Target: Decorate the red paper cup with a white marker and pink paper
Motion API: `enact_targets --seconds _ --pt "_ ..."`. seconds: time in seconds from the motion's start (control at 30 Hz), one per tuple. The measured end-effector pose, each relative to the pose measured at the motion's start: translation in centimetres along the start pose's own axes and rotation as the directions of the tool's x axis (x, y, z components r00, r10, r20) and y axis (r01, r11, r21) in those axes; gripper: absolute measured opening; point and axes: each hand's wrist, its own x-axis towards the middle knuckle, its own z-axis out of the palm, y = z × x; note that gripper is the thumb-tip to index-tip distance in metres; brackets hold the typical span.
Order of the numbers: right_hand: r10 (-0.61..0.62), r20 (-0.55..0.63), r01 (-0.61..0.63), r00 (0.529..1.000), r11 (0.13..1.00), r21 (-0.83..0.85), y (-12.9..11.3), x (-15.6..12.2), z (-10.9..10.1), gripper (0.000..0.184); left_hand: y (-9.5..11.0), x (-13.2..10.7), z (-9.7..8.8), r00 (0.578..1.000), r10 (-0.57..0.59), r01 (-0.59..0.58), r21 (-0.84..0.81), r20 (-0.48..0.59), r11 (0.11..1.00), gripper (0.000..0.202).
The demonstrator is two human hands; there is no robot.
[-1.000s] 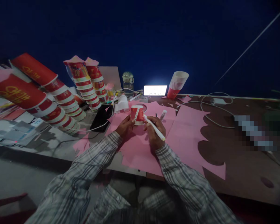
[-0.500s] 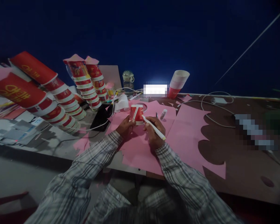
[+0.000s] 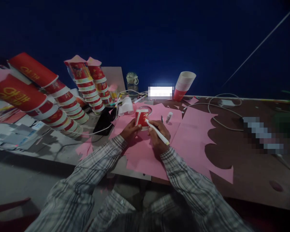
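Above the pink paper (image 3: pixel 145 158) that hangs slightly over the front edge of the worktop (image 3: pixel 246 174), a red paper cup (image 3: pixel 141 121) is held up between two hands. Compared with a second ago, it has been turned: the slanting white strip with dark lettering, which ran down the middle of the wall, now sits toward the left side, and a pale gold printed figure shows on the right, close to the pen tip. The white pen (image 3: pixel 159 133) has shifted only a little and points at that figure — whether its tip touches the wall I cannot tell.

The cup looks glossy red, with a white band at the top and another pale one at the bottom. The fingers of the left hand (image 3: pixel 130 130) are closed on its left side, thumb across the front. The right hand (image 3: pixel 159 134) grips the pen in a writing hold, its yellow end angled down toward the front edge.

Just beyond the right hand a small white-capped tube (image 3: pixel 169 117) stands tilted on the paper. Behind the cup lies a ring (image 3: pixel 148 109), partly hidden. Toward the left end of the worktop lean tall towers of red cups (image 3: pixel 83 85); another stack (image 3: pixel 184 85) stands by the back edge — all where they were.
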Motion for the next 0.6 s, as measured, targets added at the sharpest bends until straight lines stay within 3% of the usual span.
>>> enact_targets --seconds 0.6 --pt "-0.017 0.008 0.017 1.0 0.999 -0.039 0.14 0.12 -0.01 0.019 0.12 -0.2 0.18 1.0 0.002 -0.003 0.053 0.02 0.999 0.053"
